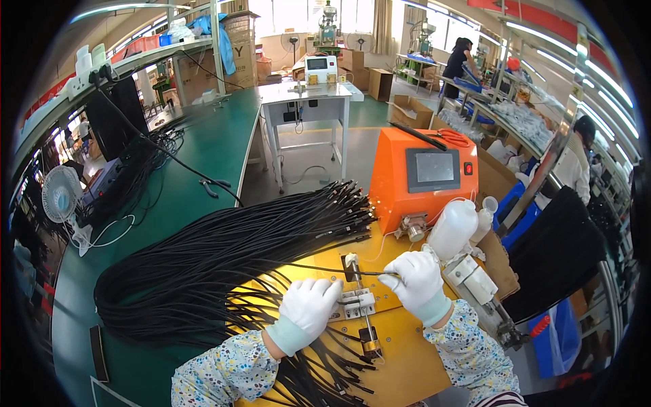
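Observation:
My right hand, in a white glove, is closed with its fingertips pinching a black cable. That cable runs left from the fingers, above a small metal clamp fixture on a yellow work plate. My left hand, gloved too, is curled shut at the fixture's left side; what its fingers hold is hidden. A thick bundle of black cables lies folded in a U around the left, with metal connector ends at the far end and more ends near my left forearm.
Behind the plate stands an orange machine with a screen, pliers on top. White plastic bottles stand right of it. A green table stretches away at left, with pliers and a small fan. Other people work at far right.

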`<state>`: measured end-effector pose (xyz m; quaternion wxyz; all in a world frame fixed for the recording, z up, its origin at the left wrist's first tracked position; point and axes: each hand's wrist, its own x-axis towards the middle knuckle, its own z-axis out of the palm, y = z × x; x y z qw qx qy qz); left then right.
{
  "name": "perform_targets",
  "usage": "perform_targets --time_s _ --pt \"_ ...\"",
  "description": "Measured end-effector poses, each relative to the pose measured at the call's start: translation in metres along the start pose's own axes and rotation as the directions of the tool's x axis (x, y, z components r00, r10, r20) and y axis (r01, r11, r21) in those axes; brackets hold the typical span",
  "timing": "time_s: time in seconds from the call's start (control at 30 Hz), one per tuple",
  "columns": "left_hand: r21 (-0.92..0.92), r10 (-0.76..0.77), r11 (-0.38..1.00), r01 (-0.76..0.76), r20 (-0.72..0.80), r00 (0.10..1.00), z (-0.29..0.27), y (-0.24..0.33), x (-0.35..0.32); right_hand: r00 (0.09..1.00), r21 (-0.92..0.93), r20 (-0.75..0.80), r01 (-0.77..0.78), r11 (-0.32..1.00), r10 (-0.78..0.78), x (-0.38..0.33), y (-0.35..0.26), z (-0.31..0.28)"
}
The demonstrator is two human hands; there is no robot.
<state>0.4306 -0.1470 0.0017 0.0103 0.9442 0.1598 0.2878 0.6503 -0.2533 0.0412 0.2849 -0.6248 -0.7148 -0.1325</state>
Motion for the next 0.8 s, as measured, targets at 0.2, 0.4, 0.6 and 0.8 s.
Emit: perform_targets --time_s 0.2,0.4,0.6,0.8 --pt "0.007 0.065 0.998 -0.069 0.265 0.962 -0.019 -0.003 0.005 0.921 0.430 0.128 -0.387 0.816 0.369 -0.010 -0.003 0.018" --pt "-0.207 0.111 0.977 -0.056 0.267 0.957 -0.047 0.018 0.012 0.945 0.405 0.241 -0.305 0.862 0.221 -0.016 -0.008 0.024" --pt "-0.053 0.093 0.995 -0.086 0.159 0.983 -0.007 0.011 0.000 0.946 0.444 0.300 -0.251 0.860 0.121 -0.010 -0.004 0.019" --pt "0.071 0.122 0.985 -0.157 0.360 0.925 -0.008 0.013 0.004 0.951 0.326 0.261 -0.251 0.912 0.169 0.028 0.004 0.017"
